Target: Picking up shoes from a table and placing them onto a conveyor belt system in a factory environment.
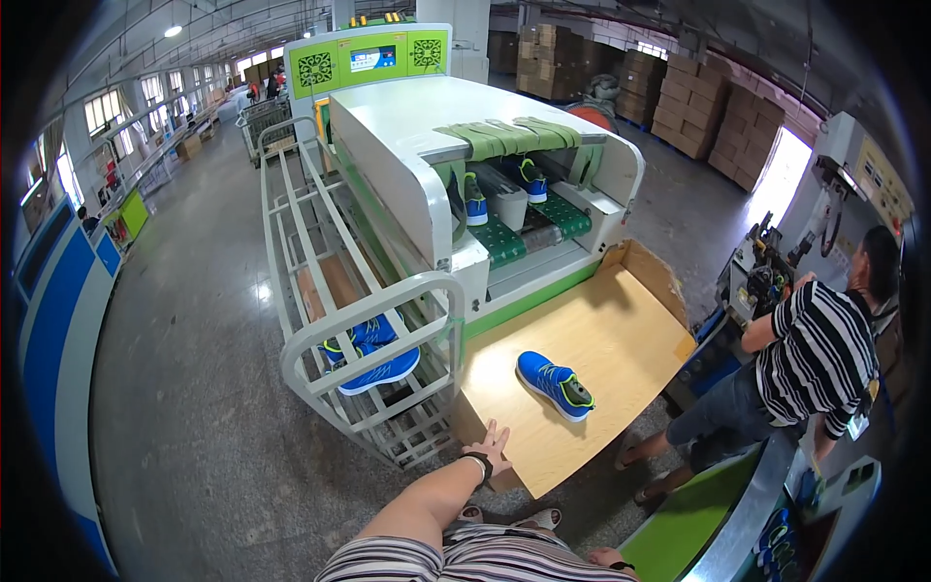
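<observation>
L hand (493, 448), 1 shoe (553, 382) on tbl (616, 335)

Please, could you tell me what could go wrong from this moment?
The lone shoe might be knocked off the table, as no raised rim shows at the near edge, where the left hand rests.
Two other shoes stand in the mouth of the machine; if its belt runs, they could drop out and bump the lone one.
The shoes in the rack might slip, since its bars leave gaps.
</observation>
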Motion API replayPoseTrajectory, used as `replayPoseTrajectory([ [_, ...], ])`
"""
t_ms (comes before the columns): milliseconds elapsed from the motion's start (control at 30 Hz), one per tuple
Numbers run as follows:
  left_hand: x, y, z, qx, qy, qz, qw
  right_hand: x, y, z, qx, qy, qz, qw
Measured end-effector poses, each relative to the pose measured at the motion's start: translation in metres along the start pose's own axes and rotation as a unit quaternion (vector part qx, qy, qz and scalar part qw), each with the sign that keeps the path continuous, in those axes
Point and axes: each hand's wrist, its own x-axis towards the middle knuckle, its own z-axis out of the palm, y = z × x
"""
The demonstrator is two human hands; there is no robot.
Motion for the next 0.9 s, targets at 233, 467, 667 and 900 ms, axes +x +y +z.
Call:
replayPoseTrajectory([
  [233,0.003,-0.001,-0.008,0.018,-0.015,0.011,1.000,-0.017,-0.042,0.003,0.019,-0.006,0.005,1.000],
  [467,-0.006,0.004,-0.015,0.016,-0.009,0.008,1.000,0.013,-0.016,0.015,0.124,0.018,-0.002,0.992],
  [667,-0.008,-0.001,-0.012,0.025,-0.005,0.017,1.000,-0.022,-0.028,0.012,0.070,-0.006,-0.037,0.997],
  [900,-0.009,0.003,-0.012,0.018,0.000,0.024,1.000,-0.017,-0.009,0.019,0.116,0.022,0.034,0.992],
])
